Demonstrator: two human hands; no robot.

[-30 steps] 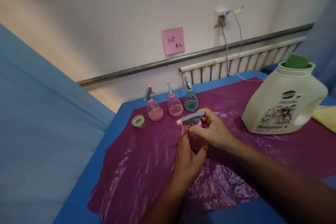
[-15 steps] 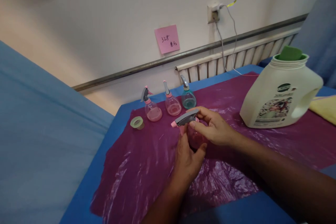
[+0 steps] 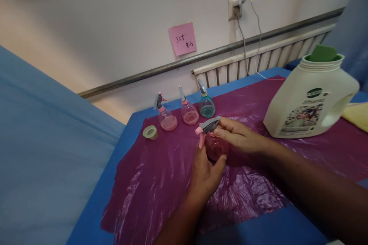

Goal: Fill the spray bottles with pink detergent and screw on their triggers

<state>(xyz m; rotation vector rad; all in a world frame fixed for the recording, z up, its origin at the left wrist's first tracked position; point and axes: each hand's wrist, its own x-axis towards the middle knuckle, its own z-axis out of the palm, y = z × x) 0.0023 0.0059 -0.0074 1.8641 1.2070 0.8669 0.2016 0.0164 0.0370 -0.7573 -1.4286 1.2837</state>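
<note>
From the head camera, the spray bottle [image 3: 215, 146] stands upright near the middle of the bench [image 3: 94, 214], on the purple plastic sheet [image 3: 155, 183] spread over it. Its long axis runs straight up. The grey spray head [image 3: 209, 124] sits across the top, with its pink nozzle aimed at the bench's left edge and the pink trigger hanging down below the nozzle.

The left hand [image 3: 205, 172] comes up from the near edge. Its fingers are wrapped round the bottle's round belly, with the thumb on the right side. The right hand [image 3: 240, 138] reaches in from the right, fingers drawn narrow and pinched on the back end of the spray head.

Most of the bottle's body is hidden behind the left hand, so only a reddish patch shows between thumb and fingers. I cannot make out the collar under the head, nor how much liquid is inside.

Along the far edge stand three small spray bottles [image 3: 188, 111], two pinkish and one teal. A green ring [image 3: 150, 132] lies just to their left. A big white detergent jug [image 3: 307, 103] stands toward the far right corner, and beside it a yellow cloth [image 3: 358, 114] is cut off by the picture's edge. The writing on the pink note [image 3: 182, 39] on the wall is too small to read.
</note>
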